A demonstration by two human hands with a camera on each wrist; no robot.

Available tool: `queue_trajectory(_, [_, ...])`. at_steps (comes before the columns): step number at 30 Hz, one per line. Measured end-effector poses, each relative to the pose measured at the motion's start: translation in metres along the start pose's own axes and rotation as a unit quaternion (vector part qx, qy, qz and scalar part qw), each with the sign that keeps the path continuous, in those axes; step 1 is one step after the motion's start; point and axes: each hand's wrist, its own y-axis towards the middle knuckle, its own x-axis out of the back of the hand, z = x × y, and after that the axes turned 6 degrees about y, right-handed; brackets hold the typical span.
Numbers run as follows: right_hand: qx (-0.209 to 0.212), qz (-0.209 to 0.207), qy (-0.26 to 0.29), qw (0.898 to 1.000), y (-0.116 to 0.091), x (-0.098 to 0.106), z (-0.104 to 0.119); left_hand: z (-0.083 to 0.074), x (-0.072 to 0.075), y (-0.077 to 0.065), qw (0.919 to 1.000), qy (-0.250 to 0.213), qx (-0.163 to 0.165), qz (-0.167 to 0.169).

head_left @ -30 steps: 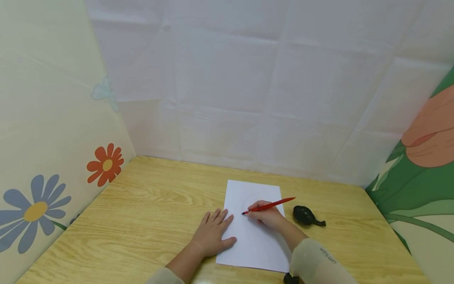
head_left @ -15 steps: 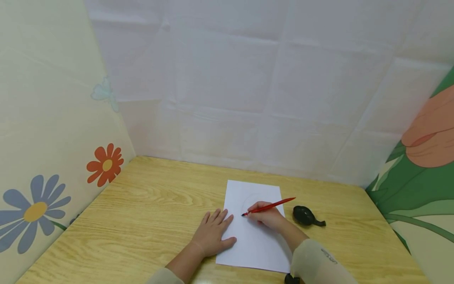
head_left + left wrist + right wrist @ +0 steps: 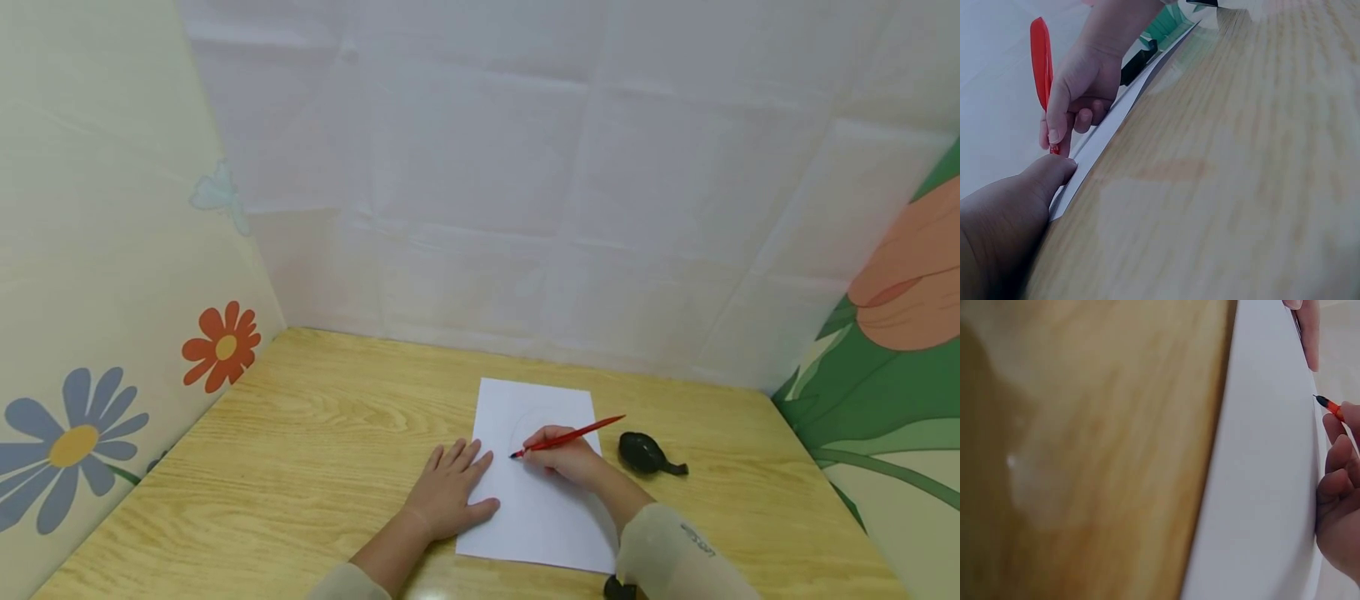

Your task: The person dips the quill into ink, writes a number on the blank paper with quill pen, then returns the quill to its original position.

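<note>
A white sheet of paper [image 3: 536, 525] lies on the wooden table, with a faint curved line near its upper part. My right hand [image 3: 566, 457] rests on it and pinches a red pen [image 3: 581, 432] near the tip. The pen slants up to the right, its dark tip right at the paper, at the lower left end of the curve. In the left wrist view the pen's [image 3: 1041, 59] rear end looks broad and flat. My left hand [image 3: 448, 493] lies flat with spread fingers across the sheet's left edge, thumb on the paper.
Right of the paper lies a glossy black rounded object [image 3: 642, 453] with a narrow neck. Another small black thing [image 3: 619, 588] is partly hidden by the right sleeve at the front. A white cloth wall [image 3: 465, 167] backs the table [image 3: 315, 433]; flower-printed walls flank it.
The pen tip has moved very slightly down the sheet, toward me, along the curve's left side. The left hand stays in place on the paper.
</note>
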Motion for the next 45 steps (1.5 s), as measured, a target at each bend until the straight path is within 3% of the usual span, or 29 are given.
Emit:
queue_trajectory(17, [-0.011,0.018,-0.004,1.0,-0.0046,0.0023,0.0029,-0.0013,0.0073,-0.0008,0.9999,-0.003,-0.001,0.014])
queue_trajectory(45, [-0.011,0.047,-0.009,0.999,-0.0082,0.0044,-0.0005,-0.0019,0.0041,-0.0007,0.9999,0.004,0.0,0.016])
